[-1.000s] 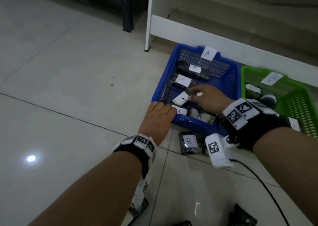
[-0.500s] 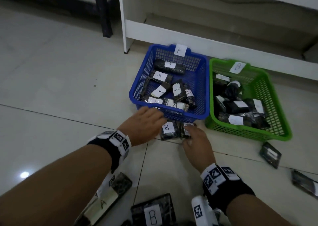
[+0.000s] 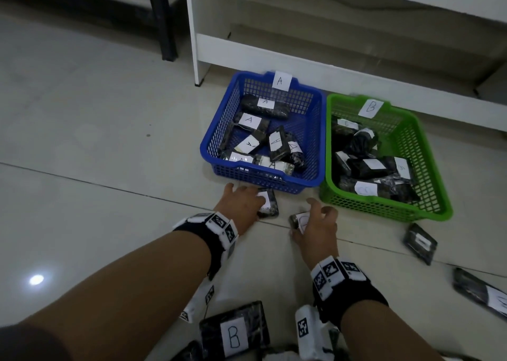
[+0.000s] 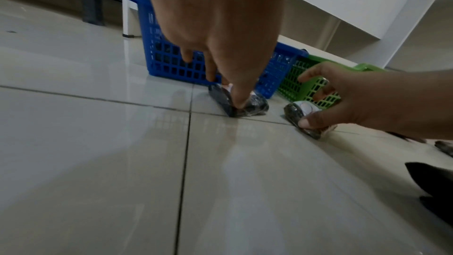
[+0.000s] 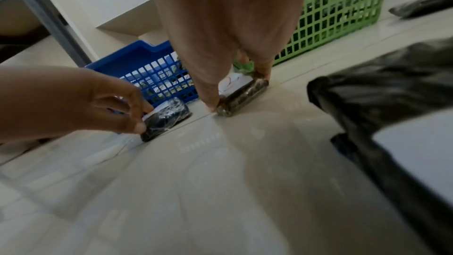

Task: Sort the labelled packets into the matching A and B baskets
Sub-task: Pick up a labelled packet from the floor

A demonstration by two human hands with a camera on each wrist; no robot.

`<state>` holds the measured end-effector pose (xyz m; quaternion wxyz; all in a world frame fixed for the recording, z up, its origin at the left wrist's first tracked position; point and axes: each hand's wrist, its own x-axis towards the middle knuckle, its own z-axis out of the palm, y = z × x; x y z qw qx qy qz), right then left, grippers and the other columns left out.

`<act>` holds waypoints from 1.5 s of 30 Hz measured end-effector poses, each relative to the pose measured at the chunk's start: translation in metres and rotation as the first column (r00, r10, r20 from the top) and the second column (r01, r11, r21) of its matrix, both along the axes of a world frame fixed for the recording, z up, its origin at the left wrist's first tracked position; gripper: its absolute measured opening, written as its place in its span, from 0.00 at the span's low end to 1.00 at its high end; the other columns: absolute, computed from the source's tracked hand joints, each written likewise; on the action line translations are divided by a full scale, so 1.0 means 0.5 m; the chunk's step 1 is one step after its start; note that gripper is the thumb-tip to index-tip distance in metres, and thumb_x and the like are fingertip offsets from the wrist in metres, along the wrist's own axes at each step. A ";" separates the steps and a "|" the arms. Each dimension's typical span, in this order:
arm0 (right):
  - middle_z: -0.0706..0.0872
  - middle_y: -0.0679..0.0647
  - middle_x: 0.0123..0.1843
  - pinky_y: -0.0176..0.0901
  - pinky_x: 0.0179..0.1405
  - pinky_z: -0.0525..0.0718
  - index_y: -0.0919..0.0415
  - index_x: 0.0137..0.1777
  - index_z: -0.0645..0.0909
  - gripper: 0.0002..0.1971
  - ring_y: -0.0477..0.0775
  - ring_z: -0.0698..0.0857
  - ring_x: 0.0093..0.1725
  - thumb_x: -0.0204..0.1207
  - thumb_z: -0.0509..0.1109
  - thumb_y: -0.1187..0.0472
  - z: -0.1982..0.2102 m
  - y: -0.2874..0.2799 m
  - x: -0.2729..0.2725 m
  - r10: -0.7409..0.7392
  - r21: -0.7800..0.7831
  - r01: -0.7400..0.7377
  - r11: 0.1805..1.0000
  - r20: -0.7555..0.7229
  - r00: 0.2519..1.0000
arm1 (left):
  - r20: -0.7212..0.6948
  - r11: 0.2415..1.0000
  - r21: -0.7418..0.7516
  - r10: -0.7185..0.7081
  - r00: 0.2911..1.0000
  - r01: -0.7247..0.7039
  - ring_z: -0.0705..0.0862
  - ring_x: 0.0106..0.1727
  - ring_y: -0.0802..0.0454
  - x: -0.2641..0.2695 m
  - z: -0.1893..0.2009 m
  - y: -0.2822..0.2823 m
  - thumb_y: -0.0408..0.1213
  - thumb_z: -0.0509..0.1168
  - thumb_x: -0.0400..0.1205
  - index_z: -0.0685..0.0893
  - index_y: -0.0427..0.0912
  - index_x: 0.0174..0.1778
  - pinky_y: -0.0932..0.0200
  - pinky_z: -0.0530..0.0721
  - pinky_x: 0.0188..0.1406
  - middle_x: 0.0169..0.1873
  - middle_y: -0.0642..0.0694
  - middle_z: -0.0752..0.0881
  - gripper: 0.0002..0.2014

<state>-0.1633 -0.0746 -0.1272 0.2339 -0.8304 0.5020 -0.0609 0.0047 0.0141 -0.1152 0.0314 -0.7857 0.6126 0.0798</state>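
The blue basket [image 3: 288, 186] tagged A and the green basket [image 3: 384, 209] tagged B stand side by side, each holding several labelled black packets. On the floor just in front of the blue basket, my left hand [image 3: 255, 201] pinches a small black packet [image 3: 270, 207] between thumb and fingers; the left wrist view shows the same packet [image 4: 252, 107]. Right of it, my right hand [image 3: 310, 218] grips a second packet [image 3: 297, 220] at both ends, thumb near and fingers far. That packet [image 5: 245, 92] carries a white label whose letter I cannot read.
More packets lie loose on the tiles: one marked B [image 3: 236, 330] near my forearms, and two [image 3: 419, 242] [image 3: 482, 294] at the right. A white shelf unit [image 3: 197, 31] stands behind the baskets, with a dark post [image 3: 164, 17] to its left.
My right hand came out of the blue basket and my left left its front rim. Both dropped to the floor packets in front; the right one slid its packet rightward.
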 end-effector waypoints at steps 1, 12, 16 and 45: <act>0.68 0.64 0.67 0.50 0.63 0.72 0.52 0.77 0.61 0.39 0.67 0.73 0.62 0.69 0.77 0.62 0.000 0.000 -0.001 -0.019 0.036 0.019 0.999 -0.004 1.000 | 0.017 1.000 -0.006 0.023 1.000 -0.023 0.73 0.68 0.43 -0.009 -0.001 -0.002 0.38 0.59 0.82 0.75 0.45 0.63 0.41 0.60 0.72 0.65 0.44 0.75 0.13; 0.61 0.53 0.54 0.41 0.44 0.75 0.58 0.60 0.68 0.31 0.56 0.73 0.42 0.62 0.81 0.59 0.000 -0.007 -0.036 -0.059 0.227 0.045 0.973 0.056 0.997 | -0.116 0.978 0.022 0.207 0.972 -0.205 0.67 0.69 0.39 -0.033 0.007 -0.035 0.38 0.64 0.80 0.67 0.40 0.74 0.48 0.78 0.60 0.70 0.38 0.65 0.26; 0.69 0.52 0.54 0.40 0.45 0.73 0.54 0.62 0.71 0.24 0.58 0.78 0.52 0.68 0.75 0.60 0.019 -0.009 -0.055 0.038 0.214 -0.050 0.976 0.061 0.997 | -0.144 0.974 0.085 0.218 0.965 -0.208 0.71 0.67 0.38 -0.033 0.009 -0.032 0.38 0.64 0.81 0.63 0.42 0.74 0.44 0.78 0.59 0.69 0.37 0.66 0.27; 0.85 0.59 0.47 0.47 0.42 0.79 0.55 0.54 0.63 0.22 0.59 0.83 0.43 0.71 0.73 0.66 0.212 -0.445 -0.306 -0.292 0.148 0.253 0.956 0.383 0.877 | -0.624 0.907 -0.259 0.106 0.774 -0.333 0.70 0.74 0.49 -0.328 0.158 -0.446 0.35 0.76 0.73 0.55 0.45 0.82 0.64 0.70 0.61 0.76 0.46 0.65 0.46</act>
